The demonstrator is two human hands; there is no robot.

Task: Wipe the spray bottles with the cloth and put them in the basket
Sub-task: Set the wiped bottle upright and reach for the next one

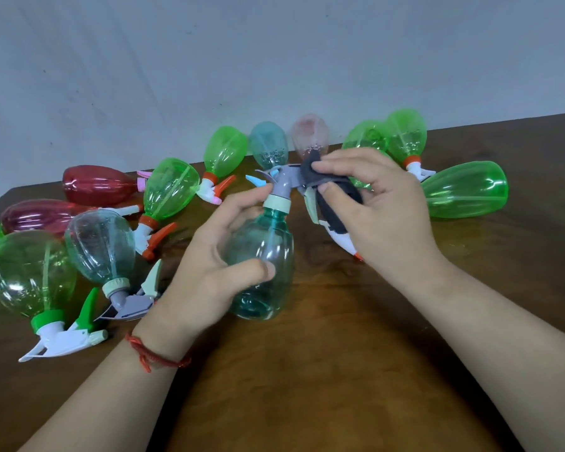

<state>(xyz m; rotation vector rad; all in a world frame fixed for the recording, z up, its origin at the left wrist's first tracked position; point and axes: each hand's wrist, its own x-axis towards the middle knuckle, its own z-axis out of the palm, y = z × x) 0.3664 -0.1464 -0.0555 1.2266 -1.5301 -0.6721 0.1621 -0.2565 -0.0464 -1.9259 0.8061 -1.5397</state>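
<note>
My left hand (216, 256) grips a clear teal spray bottle (265, 256) upright at the middle of the table, fingers and thumb curled round its body. Its grey spray head (286, 181) sits on a pale cream collar. My right hand (382, 203) pinches a dark grey cloth (333, 197) against the right side of that spray head. No basket is in view.
Several spray bottles lie on the brown wooden table (323, 370): green (30, 272), teal (100, 246) and red (95, 185) ones at the left, more green ones (467, 190) at the back right, along a pale wall.
</note>
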